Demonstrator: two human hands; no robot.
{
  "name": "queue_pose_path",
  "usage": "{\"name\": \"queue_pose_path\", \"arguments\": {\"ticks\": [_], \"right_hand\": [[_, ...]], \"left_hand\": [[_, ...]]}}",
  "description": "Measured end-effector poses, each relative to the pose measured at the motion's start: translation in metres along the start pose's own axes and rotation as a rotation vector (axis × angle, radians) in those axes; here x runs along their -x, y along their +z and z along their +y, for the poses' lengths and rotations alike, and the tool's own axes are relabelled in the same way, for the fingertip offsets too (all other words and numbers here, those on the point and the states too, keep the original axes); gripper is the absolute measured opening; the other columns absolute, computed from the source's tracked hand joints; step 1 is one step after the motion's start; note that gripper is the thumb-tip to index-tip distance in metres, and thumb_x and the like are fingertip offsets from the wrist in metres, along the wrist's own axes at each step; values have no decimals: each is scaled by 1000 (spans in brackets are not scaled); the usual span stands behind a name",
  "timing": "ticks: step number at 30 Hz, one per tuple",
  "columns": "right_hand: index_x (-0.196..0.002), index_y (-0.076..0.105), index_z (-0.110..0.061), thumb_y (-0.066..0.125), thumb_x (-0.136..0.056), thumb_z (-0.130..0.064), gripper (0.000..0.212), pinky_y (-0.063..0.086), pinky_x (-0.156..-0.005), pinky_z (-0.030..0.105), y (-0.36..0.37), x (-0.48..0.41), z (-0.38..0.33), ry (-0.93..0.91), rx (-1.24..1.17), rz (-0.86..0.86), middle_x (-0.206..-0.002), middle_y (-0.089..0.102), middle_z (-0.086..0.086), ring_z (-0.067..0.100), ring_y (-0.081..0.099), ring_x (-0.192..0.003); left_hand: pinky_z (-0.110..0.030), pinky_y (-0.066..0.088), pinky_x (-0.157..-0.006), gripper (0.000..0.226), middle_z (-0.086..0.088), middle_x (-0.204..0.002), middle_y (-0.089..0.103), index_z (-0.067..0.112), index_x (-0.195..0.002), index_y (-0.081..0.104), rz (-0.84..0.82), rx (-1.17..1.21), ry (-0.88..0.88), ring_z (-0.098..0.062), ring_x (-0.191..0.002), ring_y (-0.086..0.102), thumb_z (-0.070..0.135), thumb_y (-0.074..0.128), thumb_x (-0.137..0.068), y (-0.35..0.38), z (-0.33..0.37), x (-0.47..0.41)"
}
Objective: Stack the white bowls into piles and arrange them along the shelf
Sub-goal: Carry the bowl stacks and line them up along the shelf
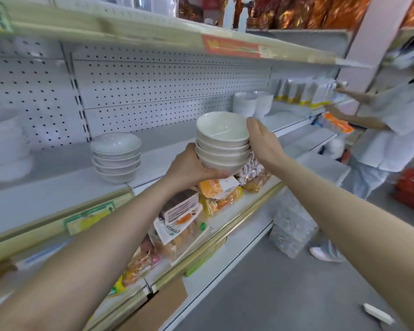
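Bowl pile (221,144) clasped by left hand (191,168) and right hand (264,140), fingers curled around.

The left hand (189,168) covers the base of the held stack of bowls (222,142), so the lowest bowl shows only in part; the fingers of the right hand (263,139) lie behind that stack, out of sight; the pile of bowls (6,149) at the left edge is blurred and cut off; the red shelf label (232,46) is too smeared to read; the second person (390,130) is cut off at the right edge.
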State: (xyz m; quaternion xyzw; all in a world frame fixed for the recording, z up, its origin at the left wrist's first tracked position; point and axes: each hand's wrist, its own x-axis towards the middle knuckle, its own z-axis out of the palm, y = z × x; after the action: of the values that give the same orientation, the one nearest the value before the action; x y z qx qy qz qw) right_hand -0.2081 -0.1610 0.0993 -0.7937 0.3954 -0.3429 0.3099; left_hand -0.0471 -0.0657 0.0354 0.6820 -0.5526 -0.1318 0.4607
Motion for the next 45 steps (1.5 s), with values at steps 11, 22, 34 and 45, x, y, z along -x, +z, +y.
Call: {"name": "queue_pose_path", "arguments": {"ticks": [11, 22, 34, 45], "right_hand": [[-126, 53, -21, 17, -99, -51, 54, 40, -97, 45, -24, -148, 92, 19, -2, -9, -125, 57, 7, 29, 50, -114], [-123, 53, -23, 17, -95, -52, 54, 42, -97, 48, 1, -304, 137, -13, -15, -135, -120, 59, 9, 31, 52, -111], [-135, 51, -20, 20, -103, -46, 51, 37, -101, 40, 45, -436, 184, -83, -127, -314, -131, 57, 8, 28, 49, -122], [-115, 55, -14, 27, -103, -37, 39, 41, -98, 42, 63, -522, 211, -108, -178, -415, -113, 61, 14, 32, 55, -110]], "left_hand": [[-37, 57, -84, 74, 17, -102, 71, 38, -110, 61, -49, 14, -11, 0, -93, 66, 62, 85, -45, 86, -21, -156], [-33, 56, -85, 83, 17, -109, 68, 33, -115, 58, 21, -26, -144, -3, -96, 64, 61, 89, -43, 110, -70, -293], [-28, 52, -78, 90, 13, -110, 65, 29, -118, 54, 169, -176, -402, -10, -96, 63, 61, 86, -40, 132, -112, -386], [-33, 52, -96, 101, 20, -118, 65, 38, -125, 52, 220, -138, -409, 0, -110, 61, 74, 85, -37, 151, -135, -445]]}}
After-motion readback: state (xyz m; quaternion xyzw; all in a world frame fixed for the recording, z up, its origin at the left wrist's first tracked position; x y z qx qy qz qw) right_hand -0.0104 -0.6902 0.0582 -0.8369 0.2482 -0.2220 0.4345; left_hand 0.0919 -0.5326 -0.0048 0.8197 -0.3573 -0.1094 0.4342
